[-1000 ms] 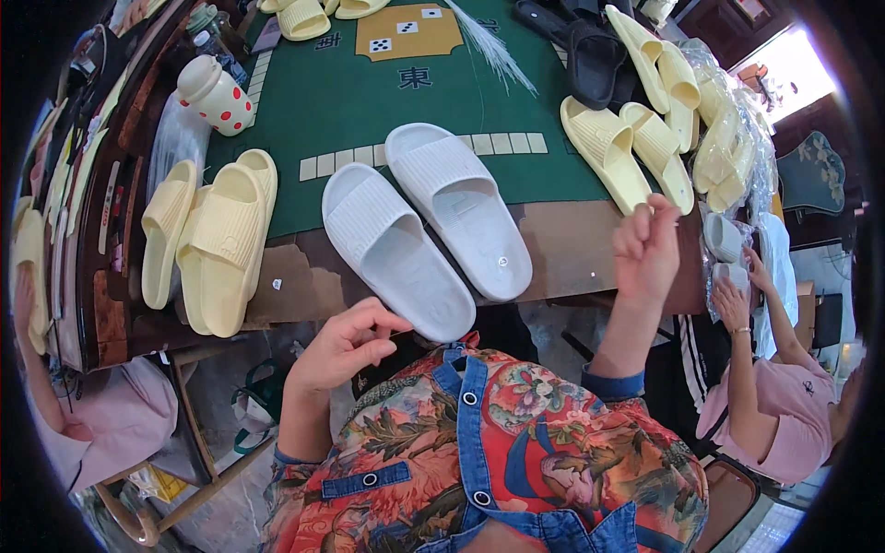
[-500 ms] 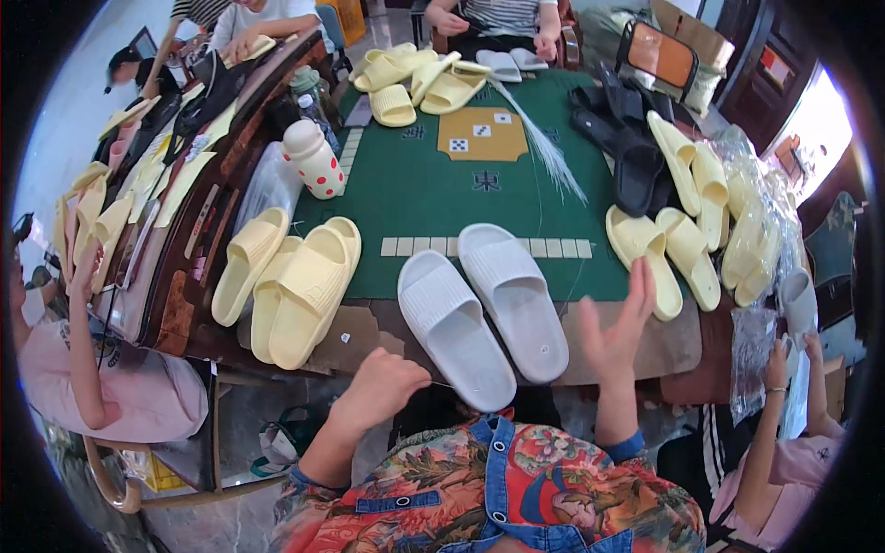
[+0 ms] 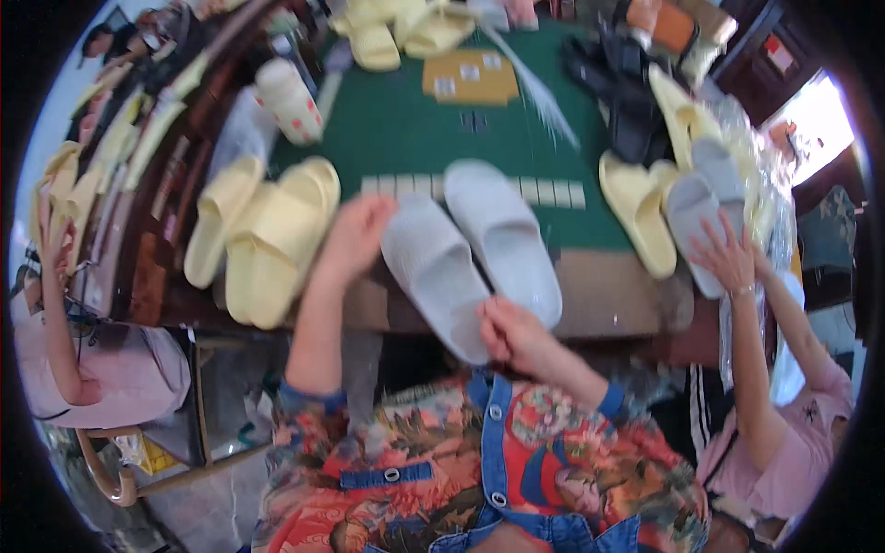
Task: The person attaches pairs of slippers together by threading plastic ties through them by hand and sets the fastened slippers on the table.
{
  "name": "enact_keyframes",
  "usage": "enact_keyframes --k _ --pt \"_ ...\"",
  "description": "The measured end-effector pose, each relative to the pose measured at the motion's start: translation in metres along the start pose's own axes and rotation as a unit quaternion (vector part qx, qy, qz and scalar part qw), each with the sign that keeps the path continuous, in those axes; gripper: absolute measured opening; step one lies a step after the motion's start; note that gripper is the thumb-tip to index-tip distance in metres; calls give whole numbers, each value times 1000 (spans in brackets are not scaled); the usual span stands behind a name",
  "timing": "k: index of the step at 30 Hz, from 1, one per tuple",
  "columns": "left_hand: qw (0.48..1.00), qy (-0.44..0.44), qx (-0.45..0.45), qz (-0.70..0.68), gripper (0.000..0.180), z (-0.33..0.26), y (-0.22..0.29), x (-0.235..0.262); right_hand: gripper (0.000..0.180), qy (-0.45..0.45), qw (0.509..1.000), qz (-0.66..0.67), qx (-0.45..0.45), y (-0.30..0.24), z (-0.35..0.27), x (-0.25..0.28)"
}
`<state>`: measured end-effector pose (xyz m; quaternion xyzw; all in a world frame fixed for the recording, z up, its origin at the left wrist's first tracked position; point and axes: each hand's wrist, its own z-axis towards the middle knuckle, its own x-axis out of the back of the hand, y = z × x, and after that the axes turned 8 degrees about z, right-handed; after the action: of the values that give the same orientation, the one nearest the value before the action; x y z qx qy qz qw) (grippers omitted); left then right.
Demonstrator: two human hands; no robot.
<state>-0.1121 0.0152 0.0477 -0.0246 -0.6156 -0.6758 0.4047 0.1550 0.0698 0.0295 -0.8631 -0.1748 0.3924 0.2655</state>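
Two pale grey slide slippers lie side by side in front of me, soles down, toes away: the left slipper [image 3: 431,267] and the right slipper [image 3: 507,238]. My left hand [image 3: 358,241] is closed beside the left slipper's toe; whatever its fingers pinch is blurred. At the heel of that same slipper, my right hand [image 3: 521,336] is closed with fingertips against the edge. Any thin strand there is too fine to make out. A bundle of thin white strands [image 3: 544,101] lies farther back on the green table mat [image 3: 387,138].
Cream slippers [image 3: 277,244] stand at left, more [image 3: 636,217] at right, beside black slippers [image 3: 631,106]. A dotted bottle [image 3: 290,101] is at the back left. From the right, a co-worker's hand [image 3: 728,258] rests on another grey pair [image 3: 696,207]. Another person sits at far left.
My left hand has moved up from the left slipper's heel to beside its toe. My right hand, spread before, has closed at that heel. A co-worker has brought grey slippers to the right.
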Motion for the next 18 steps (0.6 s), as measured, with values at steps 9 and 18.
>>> enact_keyframes --k 9,18 --pt "983 -131 60 112 24 33 -46 -17 17 23 994 -84 -64 -14 50 -42" --pt "979 -148 129 56 25 34 -53 -19 13 91 992 -73 49 -1 113 -70"
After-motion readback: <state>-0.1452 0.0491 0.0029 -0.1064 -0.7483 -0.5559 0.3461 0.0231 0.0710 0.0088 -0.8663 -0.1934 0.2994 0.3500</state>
